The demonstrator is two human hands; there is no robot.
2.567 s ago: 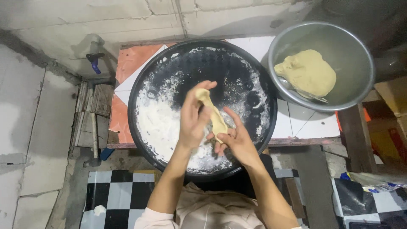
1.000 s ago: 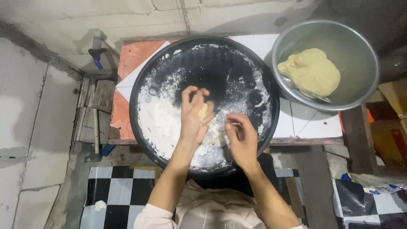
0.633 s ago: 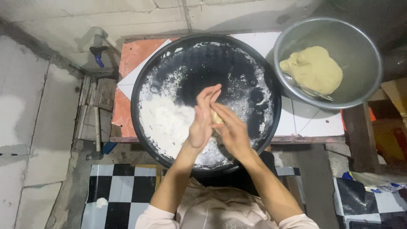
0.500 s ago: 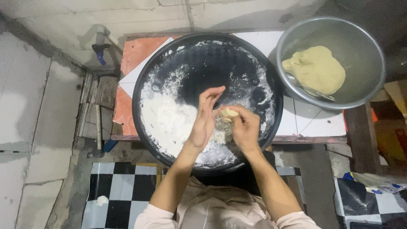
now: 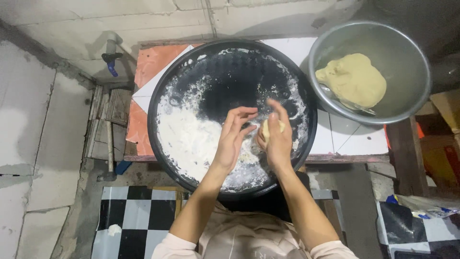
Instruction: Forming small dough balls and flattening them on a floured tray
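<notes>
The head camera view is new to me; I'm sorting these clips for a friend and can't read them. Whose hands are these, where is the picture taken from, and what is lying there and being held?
The camera sits on a person's head and looks straight down, so the two bare arms coming up from the bottom edge are that person's own. The right hand grips a small pale lump of dough; the left hand is open beside it, fingers spread. Both hover over a large round black tray dusted with white flour. The tray rests on a tiled table. To the right stands a round metal bowl holding a bigger mass of yellowish dough.
</notes>
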